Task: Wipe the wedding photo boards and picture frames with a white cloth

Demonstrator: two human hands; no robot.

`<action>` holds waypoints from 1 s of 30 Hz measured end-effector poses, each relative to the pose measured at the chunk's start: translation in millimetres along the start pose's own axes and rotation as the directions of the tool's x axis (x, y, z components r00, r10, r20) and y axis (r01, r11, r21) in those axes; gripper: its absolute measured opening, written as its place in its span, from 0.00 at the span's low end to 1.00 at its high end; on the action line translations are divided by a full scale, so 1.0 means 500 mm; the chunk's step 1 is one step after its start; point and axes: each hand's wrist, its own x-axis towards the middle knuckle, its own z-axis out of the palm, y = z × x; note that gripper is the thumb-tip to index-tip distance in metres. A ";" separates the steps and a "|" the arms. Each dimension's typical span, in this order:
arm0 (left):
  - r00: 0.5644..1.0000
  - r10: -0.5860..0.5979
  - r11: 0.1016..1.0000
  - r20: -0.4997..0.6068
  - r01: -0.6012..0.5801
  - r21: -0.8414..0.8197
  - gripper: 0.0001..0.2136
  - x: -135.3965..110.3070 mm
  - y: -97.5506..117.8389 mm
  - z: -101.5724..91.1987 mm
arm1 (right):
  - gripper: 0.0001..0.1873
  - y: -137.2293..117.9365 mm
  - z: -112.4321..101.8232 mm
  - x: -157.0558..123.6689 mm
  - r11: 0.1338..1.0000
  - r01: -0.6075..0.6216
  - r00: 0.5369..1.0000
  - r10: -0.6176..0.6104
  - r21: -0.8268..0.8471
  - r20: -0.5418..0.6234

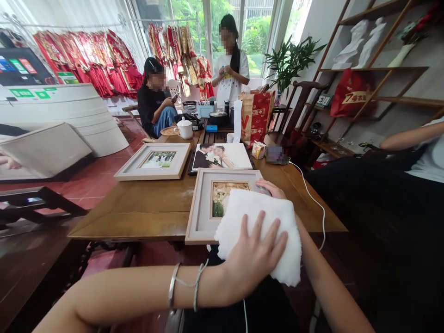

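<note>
In the head view, the left hand lies flat, fingers spread wide, pressing a white cloth onto the near right half of the picture frame, while the right hand, its grip hidden behind the cloth, apparently braces the far right corner.

On the wooden table, far left, a framed photo, with an unframed print just right of it, a white lidded cup and red paper bag farther back, a white cable along the right edge; beyond, a seated person, a standing person and hanging red garments.
</note>
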 end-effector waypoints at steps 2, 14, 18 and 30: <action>1.000 0.016 1.000 0.004 -0.016 0.002 0.21 0.006 -0.011 0.008 | 0.16 0.006 -0.002 0.003 1.000 -0.001 1.000 0.001 -0.008 0.024; 0.968 -0.182 0.983 0.171 0.181 0.022 0.21 -0.129 -0.077 -0.061 | 0.18 -0.042 0.004 -0.014 0.997 -0.076 0.997 0.076 -0.016 -0.025; 0.917 -0.276 0.958 0.287 0.288 0.000 0.27 -0.128 -0.147 -0.051 | 0.17 -0.048 0.002 -0.013 0.995 -0.101 0.995 0.101 -0.016 -0.028; 0.941 -0.288 0.954 0.176 0.298 -0.034 0.34 -0.019 -0.341 0.054 | 0.18 -0.050 -0.002 -0.013 0.994 -0.110 0.994 0.110 -0.014 -0.002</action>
